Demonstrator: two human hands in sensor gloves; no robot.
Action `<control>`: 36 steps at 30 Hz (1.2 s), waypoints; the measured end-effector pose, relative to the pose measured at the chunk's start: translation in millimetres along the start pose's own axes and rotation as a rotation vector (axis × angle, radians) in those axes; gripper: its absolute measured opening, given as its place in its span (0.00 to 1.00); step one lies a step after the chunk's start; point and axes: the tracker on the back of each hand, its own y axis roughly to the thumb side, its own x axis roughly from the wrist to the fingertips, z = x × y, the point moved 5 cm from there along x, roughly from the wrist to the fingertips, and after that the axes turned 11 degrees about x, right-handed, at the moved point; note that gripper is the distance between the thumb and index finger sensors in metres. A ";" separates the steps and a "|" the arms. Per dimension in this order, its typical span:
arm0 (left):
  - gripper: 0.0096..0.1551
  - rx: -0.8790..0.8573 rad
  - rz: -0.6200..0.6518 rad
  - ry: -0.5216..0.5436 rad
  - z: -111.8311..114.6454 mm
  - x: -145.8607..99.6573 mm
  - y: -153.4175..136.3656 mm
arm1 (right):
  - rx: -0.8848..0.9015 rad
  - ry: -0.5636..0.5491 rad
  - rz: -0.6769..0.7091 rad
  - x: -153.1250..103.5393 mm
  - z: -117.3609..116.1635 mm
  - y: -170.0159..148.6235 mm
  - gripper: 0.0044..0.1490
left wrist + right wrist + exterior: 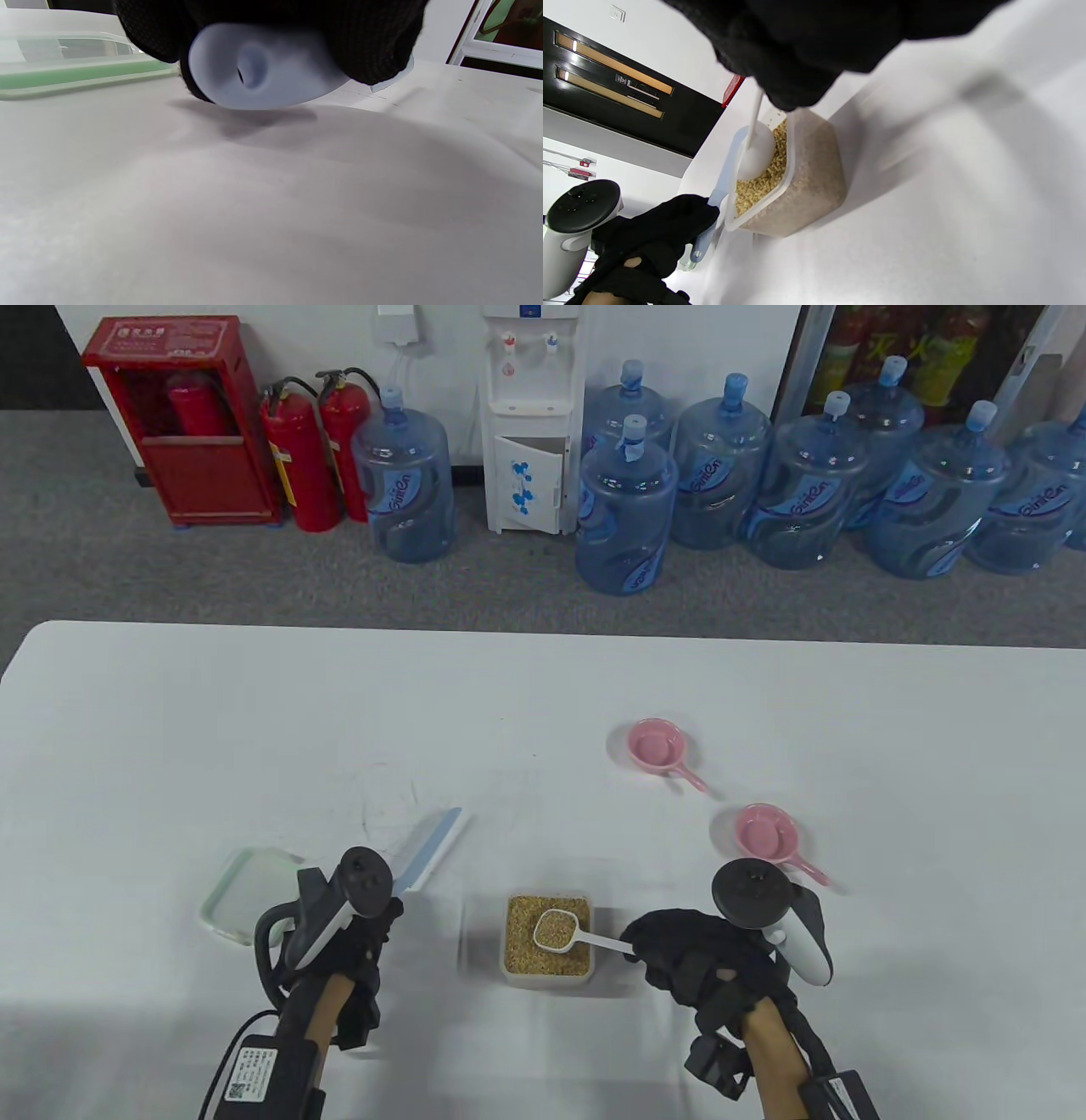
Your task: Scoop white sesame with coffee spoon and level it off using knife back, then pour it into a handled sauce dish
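White table (212,712) — right hand (679,954) gripping heaped coffee spoon (556,929), left hand (356,937) clutching knife (428,848).

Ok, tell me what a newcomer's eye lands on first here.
The clear tub of sesame at the table's near centre, with the heaped white spoon held over it by the right hand. Next, the left hand gripping the pale blue knife, and two pink dishes far right.

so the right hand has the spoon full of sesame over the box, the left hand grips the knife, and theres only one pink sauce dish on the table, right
Not quite. The table view shows two pink sauce dishes, one farther back and one nearer the right hand. The rest holds: the right hand holds the spoon, heaped with sesame, over the box, and the left hand grips the knife.
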 end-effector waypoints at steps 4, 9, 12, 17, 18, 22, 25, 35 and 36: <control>0.22 0.005 -0.016 -0.015 4.8 3.4 -4.8 | -0.005 -0.003 -0.002 0.3 -0.2 -0.3 0.26; 0.22 -0.026 -0.040 -0.032 8.8 6.2 -11.2 | 0.003 -0.002 0.005 -0.5 -0.4 1.1 0.26; 0.21 0.023 -0.051 -0.009 7.9 5.5 -8.9 | -0.003 -0.008 0.008 -1.0 -0.4 2.1 0.26; 0.22 0.103 -0.074 0.040 4.9 3.1 -4.7 | 0.001 -0.003 0.015 -0.8 -0.7 2.1 0.26; 0.22 0.107 -0.078 0.042 5.0 3.1 -4.7 | 0.005 0.002 0.019 -0.8 -1.0 2.4 0.26; 0.22 0.135 -0.087 0.047 4.1 2.2 -3.2 | 0.036 0.015 0.023 -0.5 -2.0 1.4 0.26; 0.22 0.166 -0.090 0.057 3.6 2.0 -1.7 | 0.035 0.006 0.019 -0.8 -1.3 0.6 0.26; 0.22 0.262 -0.114 0.103 1.1 -1.0 1.9 | 0.085 -0.006 0.024 -0.9 5.0 -3.9 0.26; 0.23 0.283 -0.111 0.108 1.3 -1.5 3.8 | 0.087 -0.008 0.024 -1.0 5.3 -3.9 0.26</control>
